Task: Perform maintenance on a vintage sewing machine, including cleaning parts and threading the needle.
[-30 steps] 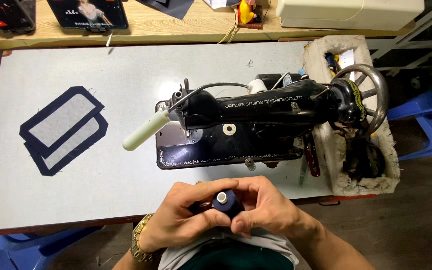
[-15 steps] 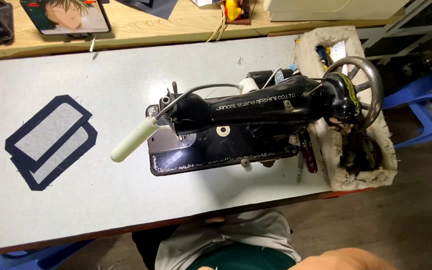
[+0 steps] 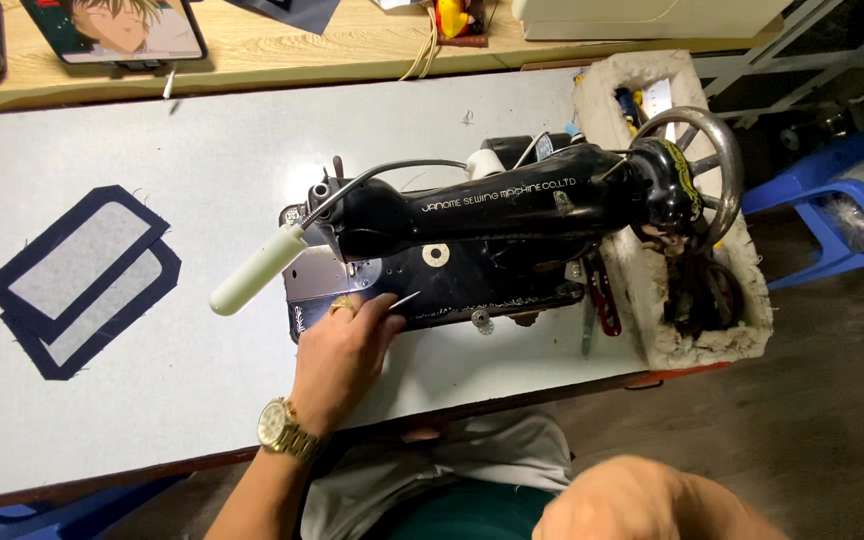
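The sewing machine (image 3: 492,240), black with a handwheel at its right end, stands on the pale table (image 3: 152,150), and its metal bed plate is now touched by the left hand (image 3: 337,360), which has come forward from the lap where both hands were cupped around a small dark object a second ago. A thin silvery tool (image 3: 404,299) appears pinched in that hand's fingers, while the right hand (image 3: 632,500) is seen only in part at the lower edge, its grip impossible to tell. Farther left, two navy-bordered fabric pieces (image 3: 82,280) lie untouched, so work has shifted to the machine.
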